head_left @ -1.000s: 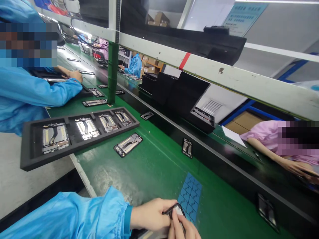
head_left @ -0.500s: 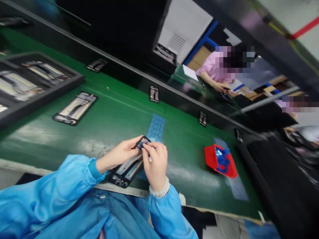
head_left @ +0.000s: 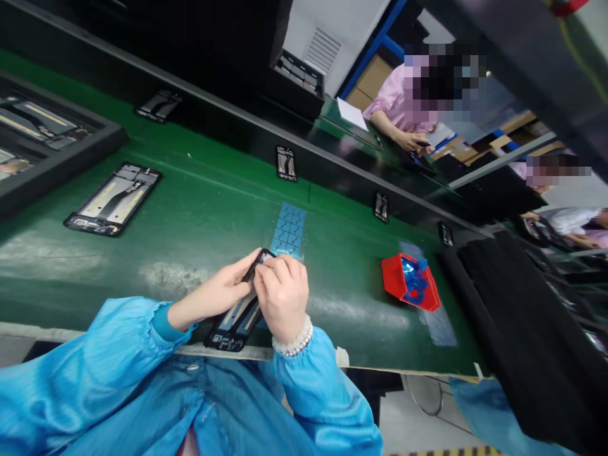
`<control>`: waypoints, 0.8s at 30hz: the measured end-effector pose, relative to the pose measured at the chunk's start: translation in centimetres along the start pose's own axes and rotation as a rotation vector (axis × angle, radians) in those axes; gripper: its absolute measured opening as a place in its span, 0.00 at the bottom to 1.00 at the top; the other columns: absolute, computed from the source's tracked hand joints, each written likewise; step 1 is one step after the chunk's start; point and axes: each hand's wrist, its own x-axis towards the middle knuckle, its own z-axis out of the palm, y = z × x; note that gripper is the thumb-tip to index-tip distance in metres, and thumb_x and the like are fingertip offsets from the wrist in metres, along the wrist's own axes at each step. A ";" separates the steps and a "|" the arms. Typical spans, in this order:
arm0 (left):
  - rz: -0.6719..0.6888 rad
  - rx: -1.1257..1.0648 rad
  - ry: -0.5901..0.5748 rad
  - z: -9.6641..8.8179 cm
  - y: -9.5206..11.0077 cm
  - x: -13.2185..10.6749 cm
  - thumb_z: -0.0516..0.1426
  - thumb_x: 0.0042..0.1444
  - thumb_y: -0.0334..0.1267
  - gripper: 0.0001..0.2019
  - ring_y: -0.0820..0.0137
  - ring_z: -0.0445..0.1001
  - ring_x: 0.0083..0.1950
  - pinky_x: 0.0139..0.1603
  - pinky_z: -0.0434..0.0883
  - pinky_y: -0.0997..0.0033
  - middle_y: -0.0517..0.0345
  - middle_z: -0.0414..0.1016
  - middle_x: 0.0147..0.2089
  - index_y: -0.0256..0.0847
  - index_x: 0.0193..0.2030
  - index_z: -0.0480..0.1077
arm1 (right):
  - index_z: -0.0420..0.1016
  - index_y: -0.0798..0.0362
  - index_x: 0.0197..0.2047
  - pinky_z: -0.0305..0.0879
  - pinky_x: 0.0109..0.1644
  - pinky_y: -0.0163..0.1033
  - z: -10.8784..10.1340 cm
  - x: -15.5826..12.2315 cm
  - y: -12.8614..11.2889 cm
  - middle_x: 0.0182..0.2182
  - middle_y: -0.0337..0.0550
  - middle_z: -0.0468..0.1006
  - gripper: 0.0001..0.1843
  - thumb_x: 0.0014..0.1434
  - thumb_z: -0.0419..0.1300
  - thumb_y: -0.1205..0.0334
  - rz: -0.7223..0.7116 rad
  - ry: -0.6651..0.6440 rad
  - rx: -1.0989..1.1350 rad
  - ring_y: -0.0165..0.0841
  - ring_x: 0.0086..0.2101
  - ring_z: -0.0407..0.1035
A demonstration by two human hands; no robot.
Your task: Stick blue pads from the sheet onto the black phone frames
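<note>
A black phone frame point(head_left: 227, 340) lies at a slant near the table's front edge, its inner side facing up. My left hand point(head_left: 216, 294) grips its left edge near the far end, thumb on top. At that same end, the fingers of my right hand point(head_left: 284, 294) are pinched together and touch the frame; what they hold is hidden. Just beyond my hands lies a sheet of blue stickers point(head_left: 291, 225), its near part covered by my right hand.
Another phone frame point(head_left: 114, 199) lies on the green table point(head_left: 209, 209) at left, beside a dark tray point(head_left: 102, 142) of frames. Farther frames point(head_left: 286, 163) line the back ledge. A red bin point(head_left: 392, 275) with blue scraps stands right, near black material point(head_left: 513, 316). Across, a co-worker point(head_left: 403, 95) sits.
The camera view has shifted slightly. The held phone frame's far end looks more tilted, and my right-hand fingers have curled in closer over it. My left hand keeps its grip.
</note>
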 end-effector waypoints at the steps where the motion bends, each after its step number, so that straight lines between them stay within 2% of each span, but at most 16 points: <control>1: -0.001 0.007 0.000 0.0 -0.1 0.0 0.56 0.47 0.35 0.36 0.60 0.56 0.68 0.68 0.50 0.57 0.48 0.59 0.67 0.33 0.66 0.55 | 0.73 0.53 0.32 0.57 0.46 0.39 0.0 0.0 0.1 0.33 0.40 0.77 0.05 0.60 0.57 0.67 -0.007 0.002 0.004 0.34 0.41 0.64; 5: 0.001 0.027 0.008 0.2 -0.2 -0.2 0.57 0.49 0.36 0.35 0.60 0.53 0.69 0.68 0.50 0.59 0.51 0.58 0.68 0.36 0.66 0.56 | 0.71 0.53 0.31 0.58 0.46 0.40 0.2 0.0 0.2 0.34 0.42 0.76 0.06 0.60 0.55 0.67 0.045 0.033 0.055 0.34 0.42 0.63; 7: 0.007 0.004 0.022 0.5 -0.1 -0.2 0.56 0.49 0.36 0.34 0.60 0.53 0.69 0.68 0.50 0.60 0.51 0.58 0.68 0.37 0.66 0.56 | 0.69 0.53 0.31 0.59 0.49 0.41 0.5 0.0 -0.2 0.35 0.44 0.74 0.05 0.59 0.55 0.68 0.155 0.071 0.081 0.35 0.43 0.62; 11: 0.002 -0.099 0.059 0.9 0.3 -0.2 0.56 0.47 0.33 0.34 0.58 0.59 0.66 0.67 0.55 0.58 0.48 0.65 0.63 0.34 0.64 0.59 | 0.65 0.53 0.29 0.60 0.51 0.47 1.2 -0.5 -1.7 0.35 0.49 0.70 0.06 0.58 0.52 0.69 0.346 0.167 0.029 0.38 0.44 0.61; 14: -0.012 -0.140 0.105 0.8 0.6 -0.1 0.57 0.44 0.31 0.33 0.57 0.64 0.63 0.64 0.60 0.58 0.48 0.69 0.60 0.35 0.61 0.63 | 0.64 0.53 0.30 0.62 0.47 0.47 -0.3 -1.8 -0.5 0.35 0.49 0.69 0.06 0.59 0.50 0.69 0.372 0.259 -0.059 0.38 0.43 0.62; 15: -0.020 -0.151 0.132 0.7 0.7 -0.1 0.56 0.43 0.30 0.33 0.57 0.65 0.62 0.63 0.62 0.59 0.48 0.70 0.59 0.34 0.61 0.64 | 0.64 0.53 0.31 0.61 0.46 0.48 -1.5 -2.3 0.9 0.35 0.49 0.69 0.06 0.59 0.49 0.69 0.386 0.306 -0.093 0.39 0.42 0.63; 17: -0.047 -0.177 0.178 0.4 1.0 0.0 0.55 0.41 0.29 0.32 0.58 0.69 0.59 0.60 0.65 0.60 0.50 0.74 0.56 0.34 0.59 0.65 | 0.65 0.55 0.35 0.60 0.45 0.50 -4.7 -3.2 5.5 0.35 0.50 0.69 0.06 0.60 0.48 0.68 0.490 0.408 -0.196 0.40 0.40 0.65; 18: -0.062 -0.190 0.182 0.3 1.2 0.0 0.55 0.42 0.29 0.31 0.58 0.72 0.56 0.57 0.67 0.61 0.51 0.76 0.53 0.35 0.58 0.66 | 0.65 0.56 0.36 0.61 0.43 0.47 -6.6 -3.5 8.5 0.34 0.49 0.69 0.07 0.61 0.47 0.67 0.659 0.464 -0.314 0.38 0.38 0.66; 19: -0.074 -0.201 0.172 0.3 1.4 0.1 0.55 0.43 0.29 0.29 0.59 0.74 0.53 0.55 0.70 0.62 0.52 0.77 0.51 0.36 0.57 0.67 | 0.67 0.57 0.38 0.62 0.40 0.45 -8.4 -3.8 11.7 0.32 0.50 0.70 0.09 0.61 0.46 0.66 0.863 0.461 -0.459 0.37 0.35 0.68; 20: -0.082 -0.206 0.160 0.3 1.5 0.1 0.56 0.44 0.30 0.27 0.60 0.76 0.49 0.52 0.71 0.63 0.53 0.79 0.48 0.36 0.55 0.69 | 0.67 0.58 0.42 0.61 0.38 0.43 -10.0 -3.9 14.9 0.34 0.52 0.72 0.11 0.61 0.46 0.65 1.034 0.367 -0.586 0.37 0.36 0.69; 21: -0.081 -0.204 0.158 0.3 1.6 0.1 0.57 0.45 0.32 0.24 0.61 0.77 0.47 0.49 0.72 0.64 0.53 0.80 0.45 0.36 0.53 0.70 | 0.69 0.60 0.43 0.59 0.38 0.44 -11.4 -4.0 17.9 0.35 0.57 0.73 0.13 0.60 0.48 0.66 1.104 0.334 -0.631 0.39 0.37 0.70; 24: -0.058 -0.170 0.200 0.4 1.7 0.2 0.60 0.45 0.34 0.18 0.62 0.77 0.41 0.44 0.73 0.67 0.55 0.80 0.39 0.36 0.45 0.73 | 0.74 0.65 0.40 0.54 0.36 0.49 -13.3 -4.1 24.8 0.36 0.65 0.74 0.12 0.55 0.54 0.68 1.207 0.188 -0.652 0.45 0.40 0.70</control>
